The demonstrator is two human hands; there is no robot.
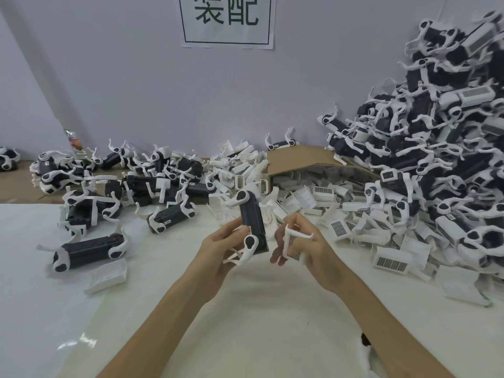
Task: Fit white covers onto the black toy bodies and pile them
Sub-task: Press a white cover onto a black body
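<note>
Body in L hand, cover in R.
L hand [221, 242] fingers curl round black toy body [252, 222]; R hand [305, 245] fingers pinch white cover [294, 240].

The white table [259, 323] bears black toy bodies [90, 249], loose white covers [392, 257], a cardboard box [297, 159] and heaped covered toys [436, 148].

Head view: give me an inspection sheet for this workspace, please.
Surface: white sheet, ragged hole at lower right.
Job's things: black toy body in the left hand; white cover in the right hand; more bodies at left; loose covers spilling from a cardboard box; covered toys piled at right.
Clutter: small colourful item by the wall, unidentifiable.
Hands: left grips the body, right pinches the cover; parts apart.
Cables: nothing seen.
Surroundings: pale wall, printed sign.
</note>
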